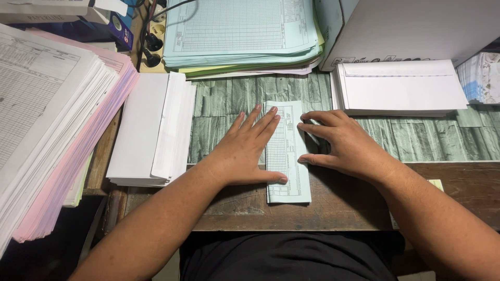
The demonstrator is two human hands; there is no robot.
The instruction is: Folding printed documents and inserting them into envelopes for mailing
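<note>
A light blue printed form (pixel 289 156), folded into a narrow strip, lies lengthwise on the desk in front of me. My left hand (pixel 245 148) rests flat on its left edge, fingers spread, thumb pressing the strip's lower part. My right hand (pixel 341 143) presses on the strip's right edge with fingertips and thumb curled against the fold. Neither hand grips anything.
A stack of white envelopes (pixel 148 130) lies to the left, another envelope stack (pixel 401 86) at the right back. Blue forms (pixel 239 31) are piled at the back, white and pink sheets (pixel 52 114) at far left. A white box (pixel 411 26) stands back right.
</note>
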